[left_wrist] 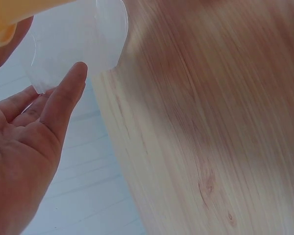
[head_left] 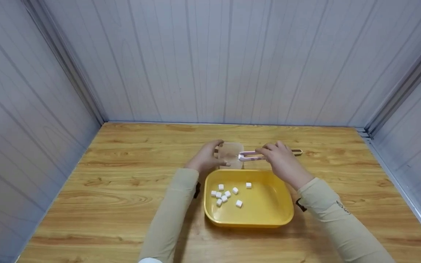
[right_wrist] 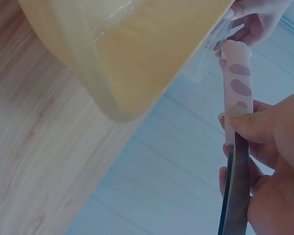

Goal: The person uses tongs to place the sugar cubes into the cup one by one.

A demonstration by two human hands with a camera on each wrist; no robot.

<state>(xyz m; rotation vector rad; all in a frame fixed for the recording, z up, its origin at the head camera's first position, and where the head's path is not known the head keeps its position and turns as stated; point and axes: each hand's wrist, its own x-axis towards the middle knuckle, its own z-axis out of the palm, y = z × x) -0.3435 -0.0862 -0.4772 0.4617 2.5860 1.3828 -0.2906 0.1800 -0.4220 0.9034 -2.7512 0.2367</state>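
Wood-grain tabletop (head_left: 122, 190), mid-frame: right fingers (right_wrist: 255, 125) clamp pink-tipped tongs (right_wrist: 241, 169), left fingers (left_wrist: 63, 100) a clear plastic box (head_left: 231, 152), an apparently mid-transfer white cube (head_left: 240, 157) needing release.

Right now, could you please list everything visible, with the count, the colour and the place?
Walls: three, pale, around the table
Table: one, wood-brown, under the tray
Tray: one, yellow, on the table
Cubes: nine, white, in the tray; another at the tongs' tips is uncertain
Container: one, clear, beyond the tray
Tongs: one pair, pink and metallic, tips at the container
Sleeves: two, beige, on the forearms
Left hand: one, bare, holding the container
Right hand: one, bare, gripping the tongs
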